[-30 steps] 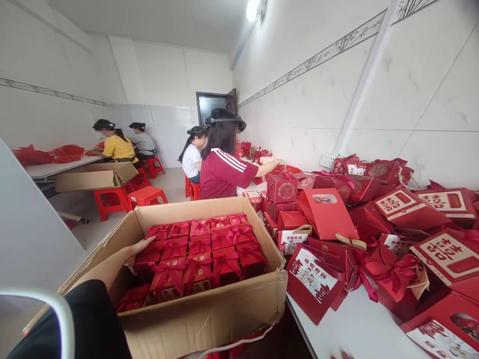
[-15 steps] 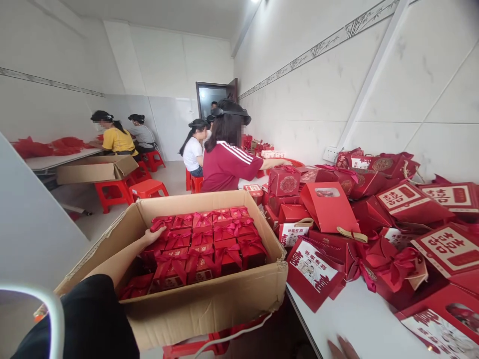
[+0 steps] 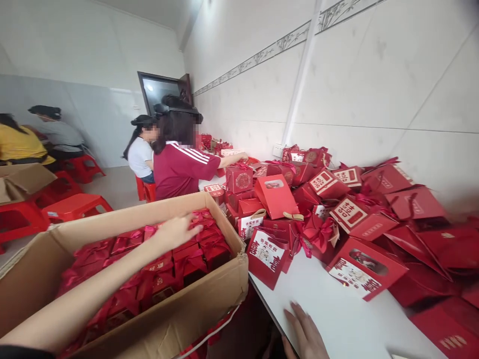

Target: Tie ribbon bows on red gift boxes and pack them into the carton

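Note:
My left hand [image 3: 175,232] reaches over the cardboard carton [image 3: 224,284], just above the small red gift boxes [image 3: 160,279] packed in rows inside. Its fingers are apart and point right, with nothing held. Dark red ribbon bows top these boxes, and my forearm hides part of the rows. At the table's near edge, my right hand [image 3: 305,331] lies with fingers stretched out on the white tabletop [image 3: 337,304], its thumb by the edge. Nearest to it are a red gift bag with a printed white label [image 3: 267,254] and a windowed red bag [image 3: 366,267].
Many red gift boxes and bags [image 3: 352,214] are heaped along the wall side of the table. Co-workers sit beyond the carton, one in a maroon shirt [image 3: 179,169] reaching across the table. Red stools [image 3: 77,209] stand at left; a pale cable [image 3: 213,334] runs below the carton.
The view has turned right. My left hand has moved from the left side of the packed boxes to their right part. More of my right hand shows on the tabletop.

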A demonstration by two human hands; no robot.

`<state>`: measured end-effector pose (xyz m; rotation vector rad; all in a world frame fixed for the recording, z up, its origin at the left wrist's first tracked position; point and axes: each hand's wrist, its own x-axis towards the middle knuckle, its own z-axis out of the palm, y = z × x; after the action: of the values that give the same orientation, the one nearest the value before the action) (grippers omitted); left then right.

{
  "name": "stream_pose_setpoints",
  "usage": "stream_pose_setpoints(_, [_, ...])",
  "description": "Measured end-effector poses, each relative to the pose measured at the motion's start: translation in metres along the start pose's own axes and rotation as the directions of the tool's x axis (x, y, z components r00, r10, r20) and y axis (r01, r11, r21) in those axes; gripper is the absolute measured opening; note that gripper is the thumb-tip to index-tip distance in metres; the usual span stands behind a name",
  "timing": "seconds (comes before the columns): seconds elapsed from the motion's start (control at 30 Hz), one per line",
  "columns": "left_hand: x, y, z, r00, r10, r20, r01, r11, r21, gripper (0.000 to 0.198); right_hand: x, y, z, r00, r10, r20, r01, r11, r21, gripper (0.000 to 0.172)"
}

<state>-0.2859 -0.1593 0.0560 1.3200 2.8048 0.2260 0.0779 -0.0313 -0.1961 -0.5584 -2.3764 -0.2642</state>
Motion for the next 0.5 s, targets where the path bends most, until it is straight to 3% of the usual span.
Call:
stream_pose_setpoints(0.03, [0.003, 0.027, 0.000, 0.972, 0.216, -0.091, -0.218, 0.976, -0.019, 0.039, 0.002, -0.004, -0.004, 0.999, 0.042, 0.018, -0.043, 0.999, 0.024, 0.035])
stream_pose_setpoints(0.1, [0.008, 0.080, 0.001, 0.808, 0.541, -0.233, -0.556, 0.831, 0.002, 0.033, 0.008, -0.013, -0.012, 0.992, 0.122, 0.040, -0.125, 0.990, 0.063, 0.033])
stream_pose_setpoints(0.17, [0.010, 0.131, 0.002, 0.653, 0.688, -0.316, -0.719, 0.694, 0.025, 0.029, 0.012, -0.019, -0.017, 0.985, 0.168, 0.049, -0.172, 0.982, 0.084, 0.033])
stream_pose_setpoints(0.23, [0.009, 0.178, 0.005, 0.537, 0.761, -0.365, -0.811, 0.585, 0.027, 0.028, 0.014, -0.022, -0.019, 0.980, 0.191, 0.050, -0.195, 0.976, 0.094, 0.036])
stream_pose_setpoints(0.3, [0.004, 0.220, 0.010, 0.440, 0.832, -0.339, -0.885, 0.466, -0.006, 0.024, 0.012, -0.024, -0.017, 0.978, 0.206, 0.041, -0.209, 0.973, 0.098, 0.040])
stream_pose_setpoints(0.4, [0.003, 0.278, 0.019, 0.377, 0.896, -0.232, -0.925, 0.354, -0.135, 0.022, 0.008, -0.025, -0.009, 0.964, 0.262, 0.034, -0.265, 0.959, 0.105, 0.043])
stream_pose_setpoints(0.5, [0.020, 0.331, 0.024, 0.433, 0.871, -0.233, -0.893, 0.379, -0.243, 0.054, 0.008, -0.027, -0.002, 0.946, 0.324, -0.019, -0.319, 0.940, 0.120, 0.039])
